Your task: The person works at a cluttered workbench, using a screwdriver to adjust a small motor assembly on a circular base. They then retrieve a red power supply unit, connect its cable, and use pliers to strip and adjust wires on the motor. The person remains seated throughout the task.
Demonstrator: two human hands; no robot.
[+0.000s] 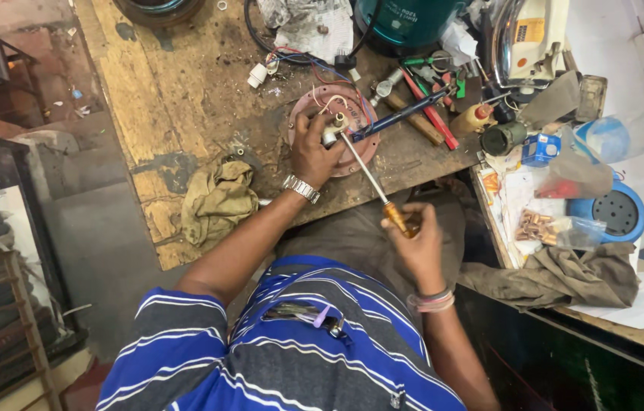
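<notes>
Nearest me, my right hand [418, 242] is gripping the amber-handled screwdriver [371, 176], driving its tip into a small white fitting [333, 129] that my left hand [314, 148] is pinching over the round reddish metal plate [337, 128] far on the plywood bench [177, 99]. I judge a screw is being worked; next needs steady turning. Left lies an olive rag [217, 199].

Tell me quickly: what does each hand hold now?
Left hand: closed on a small white part over the round plate.
Right hand: closed on the screwdriver handle.
</notes>
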